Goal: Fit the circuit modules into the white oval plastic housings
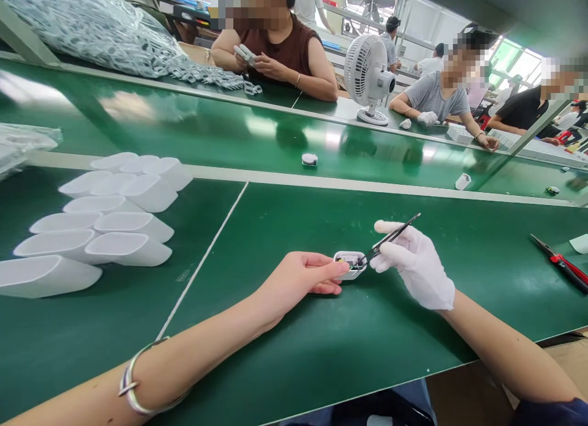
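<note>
My bare left hand (pixel 309 272) is closed on a small white plastic housing (pixel 353 274), with the thumb over its near left rim. Inside the housing show small dark parts and a yellow bit, too small to name. My right hand (pixel 413 264), in a white glove, pinches a pair of dark tweezers (pixel 395 233). The tips of the tweezers reach into the housing's right side, and their back end points up to the right. Whether the tips grip a part cannot be made out.
White open-ended shells (pixel 128 250) stand in rows at left. Red-handled pliers (pixel 561 262) lie at right. Beyond a pale strip, a green belt carries white pieces (pixel 309 160). Across it are a fan (pixel 367 74), a heap of bagged grey parts (pixel 114 40) and several people.
</note>
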{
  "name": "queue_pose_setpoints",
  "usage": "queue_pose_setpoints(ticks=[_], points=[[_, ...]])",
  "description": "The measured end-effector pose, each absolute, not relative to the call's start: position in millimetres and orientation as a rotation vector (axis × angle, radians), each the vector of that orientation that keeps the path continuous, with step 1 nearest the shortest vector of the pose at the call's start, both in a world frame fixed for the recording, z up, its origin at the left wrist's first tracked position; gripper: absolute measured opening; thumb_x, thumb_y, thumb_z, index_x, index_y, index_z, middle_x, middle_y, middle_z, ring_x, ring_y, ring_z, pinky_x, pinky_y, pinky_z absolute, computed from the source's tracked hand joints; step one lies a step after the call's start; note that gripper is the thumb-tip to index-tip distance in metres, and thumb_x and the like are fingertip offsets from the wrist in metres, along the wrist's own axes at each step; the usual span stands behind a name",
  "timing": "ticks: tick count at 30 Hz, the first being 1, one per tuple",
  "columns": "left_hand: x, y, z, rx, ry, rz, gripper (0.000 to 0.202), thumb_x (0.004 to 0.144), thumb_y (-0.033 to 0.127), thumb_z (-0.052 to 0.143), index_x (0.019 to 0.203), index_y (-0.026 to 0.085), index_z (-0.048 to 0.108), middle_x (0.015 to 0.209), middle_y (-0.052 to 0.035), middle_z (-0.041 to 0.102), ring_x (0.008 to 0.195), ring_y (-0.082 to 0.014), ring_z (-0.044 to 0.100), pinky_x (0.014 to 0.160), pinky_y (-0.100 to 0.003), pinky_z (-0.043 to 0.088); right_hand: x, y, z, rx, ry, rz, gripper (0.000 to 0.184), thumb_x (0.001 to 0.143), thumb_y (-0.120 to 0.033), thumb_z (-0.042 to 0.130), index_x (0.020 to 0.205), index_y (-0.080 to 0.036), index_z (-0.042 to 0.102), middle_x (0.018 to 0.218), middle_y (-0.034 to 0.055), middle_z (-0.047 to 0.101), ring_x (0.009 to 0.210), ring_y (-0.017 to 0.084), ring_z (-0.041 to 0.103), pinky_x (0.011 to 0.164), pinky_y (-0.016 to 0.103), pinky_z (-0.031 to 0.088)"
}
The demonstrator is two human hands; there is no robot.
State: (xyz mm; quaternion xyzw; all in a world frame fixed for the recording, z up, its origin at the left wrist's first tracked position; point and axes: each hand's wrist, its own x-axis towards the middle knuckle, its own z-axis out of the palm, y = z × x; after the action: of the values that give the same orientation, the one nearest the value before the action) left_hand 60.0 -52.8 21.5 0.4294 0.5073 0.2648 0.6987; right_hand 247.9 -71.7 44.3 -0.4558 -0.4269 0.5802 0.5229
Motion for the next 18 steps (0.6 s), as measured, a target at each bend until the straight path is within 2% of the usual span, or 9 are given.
queue_pose_setpoints(ticks=[3, 8, 18], points=[[59, -52, 21, 0.95, 1.13, 0.614, 0.045, 0.061, 0.048, 0.077, 0.082, 0.008, 0.07, 0.077, -0.0094, 0.07, 0.067, -0.0172, 0.065, 0.07, -0.027, 0.05, 246, -66, 35, -1.077, -0.862, 1.442, 0.032, 0.059, -0.031, 0.078, 0.083, -0.016, 0.063, 0.062, -0.0011, 0.063, 0.052, 0.011, 0.062, 0.053, 0.023, 0.055], [58, -53, 19, 0.955, 1.106, 0.64, 0.044, 0.063, 0.046, 0.075, 0.085, 0.008, 0.069, 0.086, -0.0115, 0.071, 0.071, -0.0176, 0.065, 0.071, -0.027, 0.05, 245, -60, 30, -1.061, -0.715, 1.481, 0.027, 0.062, -0.032, 0.079, 0.078, -0.015, 0.064, 0.061, -0.0012, 0.063, 0.057, 0.01, 0.061, 0.055, 0.02, 0.053], [60, -55, 21, 0.942, 1.123, 0.653, 0.044, 0.058, 0.043, 0.079, 0.083, 0.008, 0.069, 0.085, -0.0122, 0.071, 0.07, -0.0201, 0.066, 0.072, -0.03, 0.05, 237, -60, 22, -1.092, -0.721, 1.43, 0.037, 0.055, -0.036, 0.082, 0.079, -0.014, 0.065, 0.061, -0.0007, 0.064, 0.05, 0.008, 0.059, 0.051, 0.02, 0.053]])
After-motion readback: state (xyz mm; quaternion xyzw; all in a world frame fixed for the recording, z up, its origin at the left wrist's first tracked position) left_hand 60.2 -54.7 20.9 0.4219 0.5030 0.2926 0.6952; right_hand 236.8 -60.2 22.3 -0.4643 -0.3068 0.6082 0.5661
